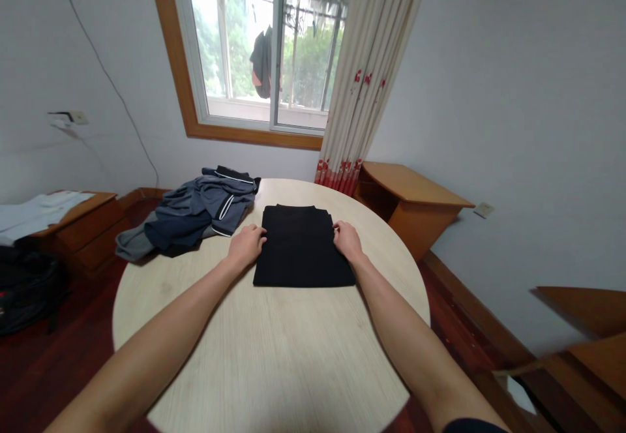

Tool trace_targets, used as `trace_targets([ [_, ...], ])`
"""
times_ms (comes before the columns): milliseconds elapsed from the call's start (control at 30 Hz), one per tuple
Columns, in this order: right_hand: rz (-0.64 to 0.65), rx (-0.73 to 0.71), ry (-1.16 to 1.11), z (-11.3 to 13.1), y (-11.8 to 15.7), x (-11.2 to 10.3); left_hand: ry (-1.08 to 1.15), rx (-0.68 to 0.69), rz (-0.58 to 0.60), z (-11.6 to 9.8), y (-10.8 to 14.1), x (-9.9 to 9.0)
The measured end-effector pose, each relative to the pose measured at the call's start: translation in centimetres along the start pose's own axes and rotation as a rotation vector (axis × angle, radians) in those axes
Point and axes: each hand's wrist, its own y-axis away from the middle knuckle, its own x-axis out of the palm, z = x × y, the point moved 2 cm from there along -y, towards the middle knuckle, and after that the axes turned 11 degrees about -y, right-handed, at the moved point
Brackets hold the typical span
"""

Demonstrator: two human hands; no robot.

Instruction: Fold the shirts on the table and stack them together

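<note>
A black shirt (303, 250) lies folded into a flat, near-square stack in the middle of the round table (274, 348), with a neckline-like edge on its far side. Its left edge is gripped by my left hand (248, 245), whose fingers are curled with the tips at the cloth. Across from it, my right hand (347, 238) is closed in a pinch at the right edge. Both forearms reach in from the near side. Left of the shirt sits a loose heap of grey and dark blue clothes (205, 205) with white-piped trim, apart from my hands.
The clothes heap hangs over the table's left edge. Beyond the table are a window (274, 48), a curtain (362, 74) and a wooden desk (411, 192). At left stand a low wooden cabinet (92, 231) and a black bag (29, 289) on the floor.
</note>
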Motion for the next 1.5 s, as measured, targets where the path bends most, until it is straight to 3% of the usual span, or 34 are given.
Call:
trace_targets([
  [67,-0.045,-0.107,0.007,1.8,1.0,0.0,0.001,0.117,-0.085,-1.9,0.5,-0.4],
  [133,-0.001,-0.253,-0.011,4.0,2.6,0.7,0.027,0.259,-0.123,-4.0,1.5,-0.2],
  [200,0.126,-0.371,-0.002,5.9,4.3,2.3,0.016,0.352,-0.090,-5.8,2.6,0.8],
  [300,0.324,-0.380,0.064,6.9,5.9,4.6,-0.072,0.359,0.032,-6.9,3.9,2.7],
  [433,0.402,-0.267,0.100,5.5,5.8,5.2,-0.125,0.305,0.120,-5.9,4.1,3.5],
  [700,0.320,-0.023,0.131,0.5,3.6,2.9,-0.061,0.173,0.199,-1.2,2.9,2.8],
  [833,0.318,0.038,0.020,-2.5,2.4,1.9,0.067,0.254,0.264,1.9,2.0,2.4],
  [967,0.304,-0.074,-0.221,-5.2,1.5,0.3,0.162,0.377,0.262,3.9,1.8,0.9],
  [1133,0.479,-0.153,-0.517,-7.4,1.6,-0.9,0.222,0.520,0.311,3.4,2.7,-0.4],
  [1267,0.644,-0.158,-0.653,-7.1,2.1,-0.8,0.183,0.562,0.368,2.3,3.0,0.1],
  [1400,0.519,-0.249,-0.722,-5.4,2.5,-1.2,0.230,0.493,0.332,1.8,2.6,0.1],
  [1500,0.403,-0.312,-0.739,-4.6,2.8,-2.4,0.350,0.436,0.294,2.0,2.5,-1.4],
])
